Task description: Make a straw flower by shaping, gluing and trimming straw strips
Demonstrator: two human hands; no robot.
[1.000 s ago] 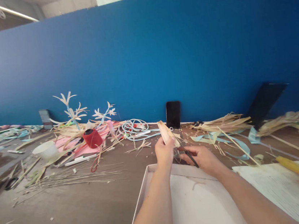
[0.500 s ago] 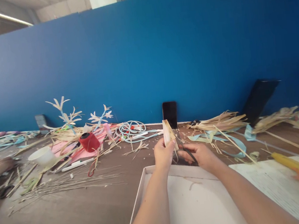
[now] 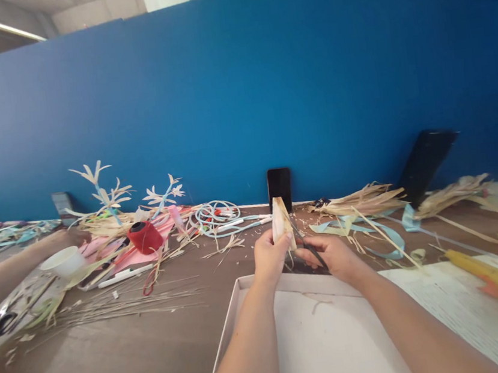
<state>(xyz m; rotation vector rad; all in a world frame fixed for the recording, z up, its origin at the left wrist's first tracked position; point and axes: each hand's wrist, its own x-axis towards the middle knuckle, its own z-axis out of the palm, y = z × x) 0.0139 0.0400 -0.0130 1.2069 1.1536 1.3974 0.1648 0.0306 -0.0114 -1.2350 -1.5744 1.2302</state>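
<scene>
Head view shows your left hand (image 3: pixel 270 257) pinching a pale husk strip (image 3: pixel 280 221) upright above the white tray (image 3: pixel 234 309), while your right hand (image 3: pixel 332 256) grips dark-handled scissors (image 3: pixel 307 246) whose blades meet the strip's edge.

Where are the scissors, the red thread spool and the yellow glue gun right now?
scissors (image 3: pixel 310 250): head view, on the dark handle in the right hand.
red thread spool (image 3: pixel 146 238): head view, on its red side.
yellow glue gun (image 3: pixel 491 278): head view, on the barrel's middle.
</scene>
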